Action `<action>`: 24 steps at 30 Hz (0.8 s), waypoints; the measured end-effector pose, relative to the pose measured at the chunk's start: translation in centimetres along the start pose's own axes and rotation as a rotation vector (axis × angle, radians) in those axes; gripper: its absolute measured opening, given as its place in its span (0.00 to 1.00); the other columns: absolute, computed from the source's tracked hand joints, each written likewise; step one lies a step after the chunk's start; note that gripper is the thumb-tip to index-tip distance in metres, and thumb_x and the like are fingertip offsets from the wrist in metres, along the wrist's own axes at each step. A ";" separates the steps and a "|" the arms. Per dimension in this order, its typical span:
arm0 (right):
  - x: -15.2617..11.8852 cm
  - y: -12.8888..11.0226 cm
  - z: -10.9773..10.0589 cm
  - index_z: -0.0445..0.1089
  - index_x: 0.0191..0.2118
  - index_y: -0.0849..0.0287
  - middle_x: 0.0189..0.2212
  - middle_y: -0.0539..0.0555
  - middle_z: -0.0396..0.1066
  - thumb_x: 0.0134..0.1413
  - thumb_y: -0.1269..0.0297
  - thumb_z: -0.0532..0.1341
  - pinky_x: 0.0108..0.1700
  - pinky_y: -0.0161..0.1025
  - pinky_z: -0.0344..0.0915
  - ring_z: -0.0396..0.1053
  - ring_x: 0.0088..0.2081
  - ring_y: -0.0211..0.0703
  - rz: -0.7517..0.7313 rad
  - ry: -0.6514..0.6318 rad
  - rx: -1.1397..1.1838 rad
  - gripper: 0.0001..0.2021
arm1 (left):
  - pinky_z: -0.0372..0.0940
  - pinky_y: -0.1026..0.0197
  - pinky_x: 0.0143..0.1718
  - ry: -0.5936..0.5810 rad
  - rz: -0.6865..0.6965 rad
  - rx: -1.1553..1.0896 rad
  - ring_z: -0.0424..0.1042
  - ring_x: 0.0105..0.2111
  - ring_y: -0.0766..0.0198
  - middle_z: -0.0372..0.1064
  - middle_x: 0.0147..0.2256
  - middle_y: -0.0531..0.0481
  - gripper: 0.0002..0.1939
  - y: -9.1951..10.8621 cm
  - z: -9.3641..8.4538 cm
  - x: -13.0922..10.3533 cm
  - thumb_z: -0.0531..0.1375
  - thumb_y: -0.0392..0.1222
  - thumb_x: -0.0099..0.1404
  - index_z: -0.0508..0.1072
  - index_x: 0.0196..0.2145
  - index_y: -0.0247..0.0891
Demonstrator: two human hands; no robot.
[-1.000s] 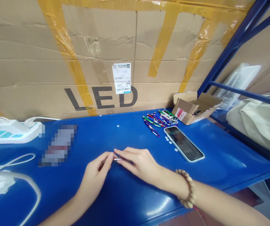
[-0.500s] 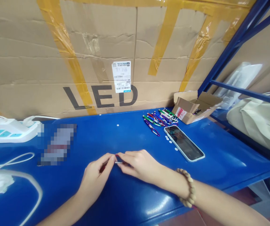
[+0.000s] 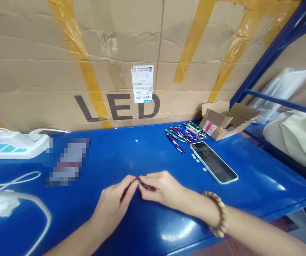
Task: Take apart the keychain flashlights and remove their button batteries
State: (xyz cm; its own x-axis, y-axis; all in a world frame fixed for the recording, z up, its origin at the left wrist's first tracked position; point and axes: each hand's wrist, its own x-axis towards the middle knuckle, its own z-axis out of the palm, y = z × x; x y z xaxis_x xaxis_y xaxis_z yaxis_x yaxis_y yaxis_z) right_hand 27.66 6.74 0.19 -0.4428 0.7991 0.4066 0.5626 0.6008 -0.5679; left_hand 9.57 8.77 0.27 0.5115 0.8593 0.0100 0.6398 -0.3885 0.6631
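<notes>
My left hand (image 3: pixel 115 201) and my right hand (image 3: pixel 162 186) meet fingertip to fingertip above the blue table (image 3: pixel 110 156). Between them is a small red item (image 3: pixel 137 180), pinched by the fingers of both and mostly hidden; a bit of something silvery shows beside my right fingertips. Beyond my right hand lies a pile of red, green, blue and purple penlights with carabiner clips (image 3: pixel 178 134). A phone in a pale case (image 3: pixel 214 163) rests to the right of my hands.
An open small carton (image 3: pixel 219 124) stands behind the phone. At left are a white power strip (image 3: pixel 32 149), white cables (image 3: pixel 42 209) and a blurred flat item (image 3: pixel 69 161). A large cardboard box (image 3: pixel 121 46) forms the back; a blue metal frame (image 3: pixel 273 57) rises right.
The view has shifted slightly, so the surroundings sit a little further right. My hands remain together, and more of the red item shows between my fingertips.
</notes>
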 end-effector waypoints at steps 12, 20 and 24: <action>0.2 0.2 -0.5 0.69 0.29 0.62 0.21 0.47 0.58 0.61 0.69 0.54 0.26 0.30 0.56 0.57 0.22 0.34 0.030 0.001 0.030 0.11 | 0.55 0.64 0.27 -0.045 -0.110 0.044 0.64 0.21 0.63 0.65 0.22 0.59 0.15 0.2 -0.5 0.2 0.43 0.53 0.67 0.62 0.33 0.44; 0.0 0.4 -0.6 0.68 0.28 0.62 0.19 0.48 0.59 0.63 0.66 0.52 0.24 0.31 0.56 0.57 0.21 0.34 0.012 0.024 0.016 0.14 | 0.54 0.65 0.26 -0.062 -0.144 -0.163 0.62 0.22 0.65 0.66 0.24 0.58 0.11 0.7 0.0 -0.1 0.47 0.51 0.66 0.63 0.37 0.44; 0.0 0.6 -0.7 0.70 0.32 0.63 0.23 0.52 0.67 0.64 0.62 0.51 0.27 0.31 0.60 0.62 0.23 0.35 0.041 0.091 0.022 0.15 | 0.53 0.66 0.23 -0.038 -0.103 -0.212 0.59 0.20 0.67 0.63 0.23 0.58 0.10 0.8 0.1 -0.2 0.48 0.46 0.66 0.63 0.42 0.44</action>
State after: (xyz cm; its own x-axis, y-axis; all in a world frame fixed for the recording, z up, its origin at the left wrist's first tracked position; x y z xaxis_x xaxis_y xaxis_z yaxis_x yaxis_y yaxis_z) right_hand 28.48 7.16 0.31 -0.3541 0.8223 0.4455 0.5632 0.5678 -0.6003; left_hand 9.99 8.23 0.75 0.4734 0.8761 -0.0910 0.5571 -0.2178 0.8014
